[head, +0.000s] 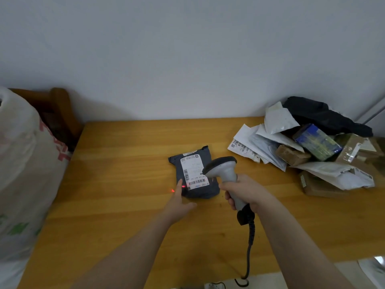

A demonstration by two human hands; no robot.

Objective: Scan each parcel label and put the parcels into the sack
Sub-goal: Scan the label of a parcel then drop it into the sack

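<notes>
An orange-yellow wooden table (125, 205) stands against a pale wall and carries everything. At its left end bulges a large white woven plastic sack (23, 174) with red and green print, in front of a brown wooden chair (60, 109). On the far right corner of the table lies a loose pile of parcels (312, 147): white and black mailer bags, brown cartons and a blue-printed box.

Well apart from that pile, near the middle of the table, a dark grey plastic mailer parcel (200, 192) lies flat with its white barcode label (192, 170) face up. The right hand (243, 192) has its fingers wrapped round the handle of a grey handheld barcode scanner (223, 168), whose head points down at the label; a black cable (250, 247) trails from it. The left hand (178, 202) reaches in with straight fingers (179, 183) together, tips touching the parcel's near left corner, thumb spread aside. Red scanner light (173, 190) falls beside those fingertips.
</notes>
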